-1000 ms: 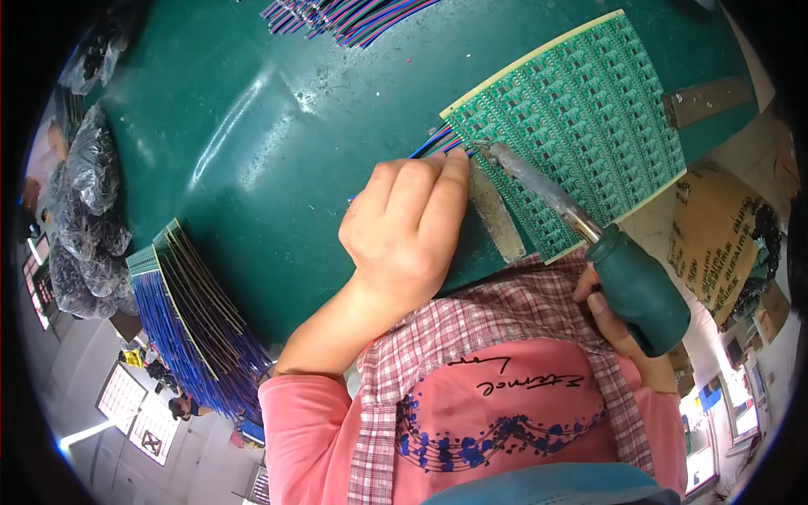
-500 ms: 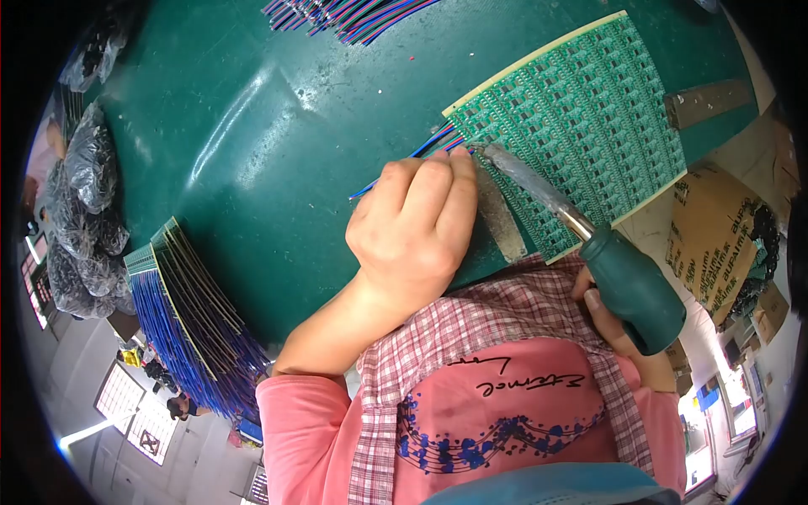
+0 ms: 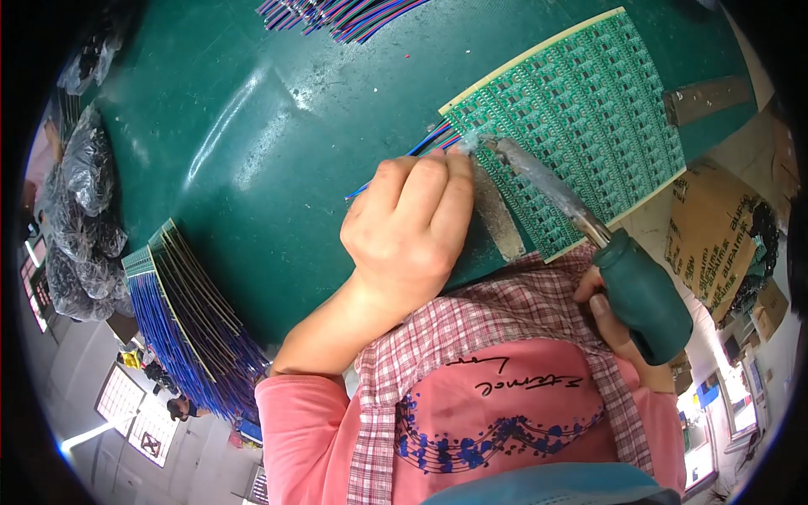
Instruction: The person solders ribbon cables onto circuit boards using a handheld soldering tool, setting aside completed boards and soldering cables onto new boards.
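My left hand is closed, fingertips pressed on thin blue, red and black wires at the left edge of a green circuit board panel. My right hand is wrapped round the dark green handle of a soldering iron, which partly hides it. The iron's tip is over the board's left edge, just right of my left fingertips. A pale wisp of smoke hangs by the tip. The exact contact there is too small to make out.
A flat metal bar lies under the panel, and another bar at its right. Loose wires lie at the back. A board with many wires attached stands at the left, near black plastic bags. A cardboard box is at the right.
The iron's handle has shifted slightly right and down, and its tip slightly up. Smoke now shows at the tip. My left hand stays on the wires, almost unmoved.
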Demonstrator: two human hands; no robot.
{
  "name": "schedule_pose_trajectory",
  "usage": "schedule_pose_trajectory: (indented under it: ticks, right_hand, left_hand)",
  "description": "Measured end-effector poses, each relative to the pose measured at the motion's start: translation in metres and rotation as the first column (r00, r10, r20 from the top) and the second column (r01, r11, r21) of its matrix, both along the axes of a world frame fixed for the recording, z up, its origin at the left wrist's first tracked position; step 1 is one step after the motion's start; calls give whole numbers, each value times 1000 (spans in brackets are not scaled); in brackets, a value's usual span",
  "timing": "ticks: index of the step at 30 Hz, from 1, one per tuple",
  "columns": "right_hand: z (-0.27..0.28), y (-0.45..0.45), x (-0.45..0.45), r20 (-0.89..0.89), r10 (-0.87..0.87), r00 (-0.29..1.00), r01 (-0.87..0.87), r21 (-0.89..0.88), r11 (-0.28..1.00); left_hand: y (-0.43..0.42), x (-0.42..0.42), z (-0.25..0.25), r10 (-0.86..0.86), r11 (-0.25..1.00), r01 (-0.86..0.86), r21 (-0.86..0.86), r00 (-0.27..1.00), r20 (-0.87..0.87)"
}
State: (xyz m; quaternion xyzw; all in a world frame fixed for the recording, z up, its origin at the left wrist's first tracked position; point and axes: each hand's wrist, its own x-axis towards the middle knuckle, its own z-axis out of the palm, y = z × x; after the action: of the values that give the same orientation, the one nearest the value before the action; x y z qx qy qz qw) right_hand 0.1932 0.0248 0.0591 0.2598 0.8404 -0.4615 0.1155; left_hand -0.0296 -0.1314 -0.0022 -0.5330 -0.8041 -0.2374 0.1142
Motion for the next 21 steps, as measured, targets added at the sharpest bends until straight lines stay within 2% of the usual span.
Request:
schedule_pose_trajectory:
  ticks: [4,9,12,13,15,18,21]
  right_hand:
    - [-21,-5,21,-48,11,999,-7,72,997]
    - [-31,-9,25,-80,-50,996,52,18,998]
    - [-14,0,13,12,26,1000,-26,11,1000]
    - [-2,1,0,61,4,998,-2,-33,999]
    - [1,0,-3,54,0,999,1,-13,1000]
    - [-18,-8,11,-75,14,997,-7,98,995]
    - [-20,-12,15,-72,-58,996,62,47,997]
  left_hand:
    - [0,1,5,9,999,-8,-48,1000,11]
    - [1,3,1,26,999,-27,-20,999,-29]
    - [1,4,0,34,999,-34,-20,999,-33]
    - [1,4,0,33,999,-33,-20,999,-33]
    - [1,3,0,29,999,-30,-18,999,-33]
    - [1,2,0,20,1000,-20,-9,999,-34]
    - [1,2,1,15,1000,-16,-23,1000,-21]
